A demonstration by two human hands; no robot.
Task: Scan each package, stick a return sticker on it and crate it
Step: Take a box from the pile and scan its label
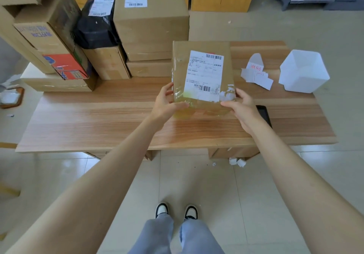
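Note:
A brown cardboard package (pixel 202 46) with a white shipping label and shiny tape stands over the middle of the wooden table (pixel 118 119), its label face turned up toward me. My left hand (pixel 165 104) grips its lower left corner and my right hand (pixel 241 108) grips its lower right corner. Return stickers (pixel 257 74), white with red print, lie in a loose pile to the right. A black phone-like scanner (pixel 264 114) lies flat on the table, partly hidden behind my right wrist.
A white plastic bin (pixel 304 71) sits at the table's right end. Several cardboard boxes (pixel 151 23) and a black bagged parcel (pixel 94 29) are stacked along the back left. Paper scraps (pixel 237 162) lie on the tiled floor under the table.

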